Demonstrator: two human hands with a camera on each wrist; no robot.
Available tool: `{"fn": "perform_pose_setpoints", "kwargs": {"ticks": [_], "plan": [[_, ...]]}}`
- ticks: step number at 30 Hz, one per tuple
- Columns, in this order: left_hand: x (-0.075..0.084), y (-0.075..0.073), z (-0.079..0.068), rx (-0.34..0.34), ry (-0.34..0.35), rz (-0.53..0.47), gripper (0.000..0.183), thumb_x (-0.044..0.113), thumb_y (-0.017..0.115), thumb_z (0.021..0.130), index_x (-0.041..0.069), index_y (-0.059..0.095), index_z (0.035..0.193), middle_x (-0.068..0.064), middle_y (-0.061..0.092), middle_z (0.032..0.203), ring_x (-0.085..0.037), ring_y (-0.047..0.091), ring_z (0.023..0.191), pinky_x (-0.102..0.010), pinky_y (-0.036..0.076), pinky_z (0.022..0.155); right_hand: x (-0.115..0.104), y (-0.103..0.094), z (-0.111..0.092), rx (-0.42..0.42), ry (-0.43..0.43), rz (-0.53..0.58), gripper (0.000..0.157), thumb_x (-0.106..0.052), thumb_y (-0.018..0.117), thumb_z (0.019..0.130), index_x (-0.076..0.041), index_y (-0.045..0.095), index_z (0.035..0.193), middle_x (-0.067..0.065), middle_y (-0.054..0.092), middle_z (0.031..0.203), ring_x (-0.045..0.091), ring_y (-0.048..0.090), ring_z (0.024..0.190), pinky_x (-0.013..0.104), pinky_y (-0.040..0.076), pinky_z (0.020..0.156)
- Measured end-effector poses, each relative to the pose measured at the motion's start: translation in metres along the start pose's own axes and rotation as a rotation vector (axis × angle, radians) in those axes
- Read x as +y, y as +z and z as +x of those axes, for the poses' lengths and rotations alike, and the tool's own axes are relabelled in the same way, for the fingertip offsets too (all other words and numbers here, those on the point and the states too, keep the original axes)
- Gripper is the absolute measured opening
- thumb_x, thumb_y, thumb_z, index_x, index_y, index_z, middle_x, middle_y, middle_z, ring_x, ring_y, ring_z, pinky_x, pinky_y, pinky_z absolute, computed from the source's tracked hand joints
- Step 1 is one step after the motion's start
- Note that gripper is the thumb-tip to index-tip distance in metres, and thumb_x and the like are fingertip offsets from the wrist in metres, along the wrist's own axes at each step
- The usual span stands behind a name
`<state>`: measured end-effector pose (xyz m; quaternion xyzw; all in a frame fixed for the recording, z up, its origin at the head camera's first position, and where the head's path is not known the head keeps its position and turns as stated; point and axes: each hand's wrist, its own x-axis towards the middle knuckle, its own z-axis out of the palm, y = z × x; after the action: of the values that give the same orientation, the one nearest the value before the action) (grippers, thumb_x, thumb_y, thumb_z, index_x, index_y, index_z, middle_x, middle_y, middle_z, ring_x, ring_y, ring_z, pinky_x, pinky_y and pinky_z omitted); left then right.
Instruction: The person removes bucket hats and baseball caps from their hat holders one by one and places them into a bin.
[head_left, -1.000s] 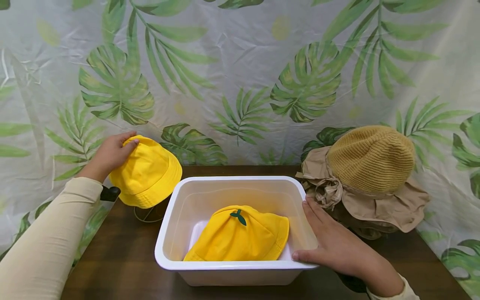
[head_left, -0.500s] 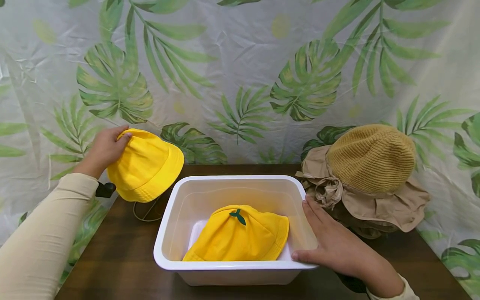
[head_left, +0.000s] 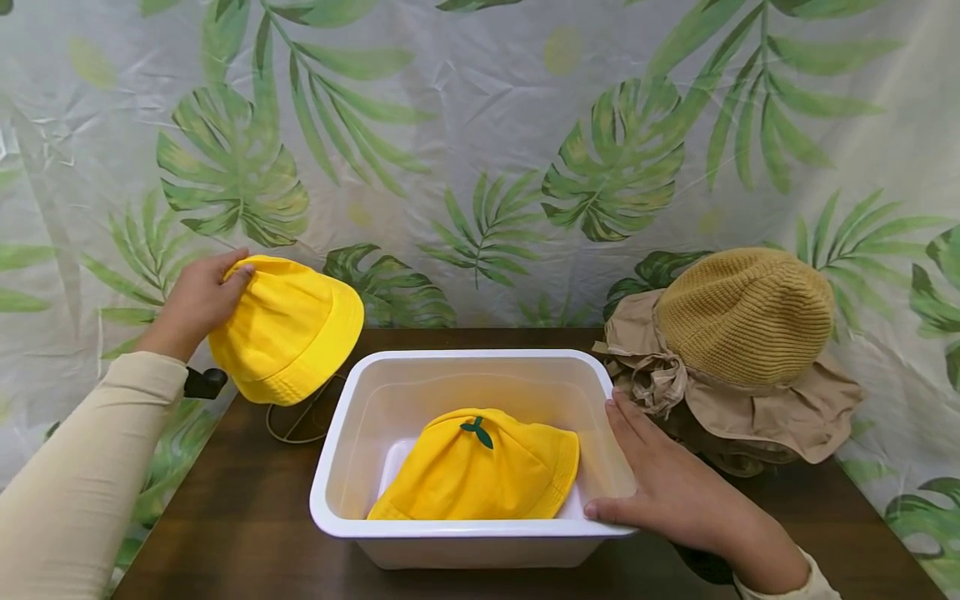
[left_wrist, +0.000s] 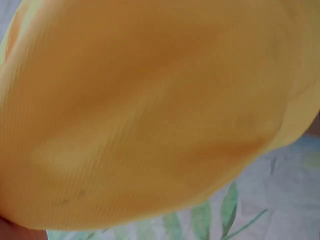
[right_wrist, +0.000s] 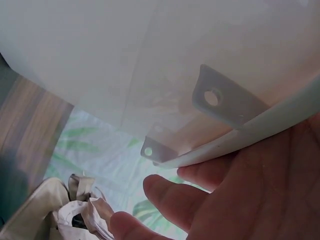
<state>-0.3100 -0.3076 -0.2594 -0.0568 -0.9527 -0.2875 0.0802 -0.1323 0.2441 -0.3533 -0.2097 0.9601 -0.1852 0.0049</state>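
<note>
One yellow hat (head_left: 292, 333), pinched at its crown by the left hand (head_left: 197, 298), is left of the white tub (head_left: 480, 528), brim tilted down toward it. Right hand (head_left: 667, 492), fingers extended, touches the tub's right rim.

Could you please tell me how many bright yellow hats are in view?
2. One yellow hat is held by the left hand, left of the white tub; the other hat, with a green leaf emblem, lies inside the tub. Any beneath it would be hidden.
</note>
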Motion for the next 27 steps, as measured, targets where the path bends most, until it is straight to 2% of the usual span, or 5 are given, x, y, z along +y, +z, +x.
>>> {"fn": "perform_pose_setpoints", "kwargs": {"ticks": [4,11,16,21,27], "plan": [[-0.007,0.003,-0.005,0.038,-0.053,-0.107,0.066,0.049,0.028,0.105,0.011,0.021,0.158,-0.03,0.018,0.158,-0.051,0.017,0.143,-0.068,0.024,0.107,0.0,0.0,0.0,-0.011,0.005,0.008,0.115,-0.074,0.06,0.081,-0.001,0.015,0.158,0.018,0.009,0.164,0.041,0.021,0.146,0.063,0.034,0.106],[-0.018,0.012,-0.013,0.172,-0.083,-0.313,0.067,0.051,0.033,0.103,0.012,0.027,0.157,-0.018,0.023,0.16,-0.039,0.022,0.145,-0.058,0.029,0.111,0.0,0.0,0.0,-0.016,0.011,0.013,0.115,-0.074,0.06,0.081,-0.002,0.014,0.158,0.017,0.008,0.164,0.041,0.022,0.145,0.063,0.034,0.106],[-0.024,0.017,-0.018,0.253,-0.075,-0.345,0.063,0.049,0.036,0.103,0.015,0.03,0.156,-0.013,0.026,0.16,-0.031,0.021,0.147,-0.052,0.026,0.115,0.0,0.0,0.0,-0.013,0.015,0.009,0.116,-0.075,0.06,0.081,-0.002,0.014,0.158,0.017,0.007,0.165,0.041,0.022,0.145,0.063,0.034,0.106],[-0.029,0.025,-0.028,0.339,-0.064,-0.372,0.058,0.046,0.039,0.103,0.021,0.035,0.155,-0.008,0.029,0.16,-0.025,0.024,0.146,-0.045,0.028,0.115,-0.001,-0.001,0.0,-0.013,0.022,0.01,0.117,-0.075,0.06,0.08,-0.002,0.014,0.158,0.017,0.007,0.165,0.042,0.022,0.145,0.063,0.034,0.106],[-0.031,0.03,-0.039,0.398,-0.101,-0.391,0.054,0.046,0.037,0.104,0.027,0.036,0.155,-0.006,0.031,0.159,-0.02,0.028,0.145,-0.04,0.031,0.114,-0.001,-0.001,0.0,-0.016,0.024,0.017,0.117,-0.075,0.061,0.08,-0.002,0.013,0.158,0.016,0.005,0.165,0.04,0.02,0.146,0.063,0.033,0.106]]}}
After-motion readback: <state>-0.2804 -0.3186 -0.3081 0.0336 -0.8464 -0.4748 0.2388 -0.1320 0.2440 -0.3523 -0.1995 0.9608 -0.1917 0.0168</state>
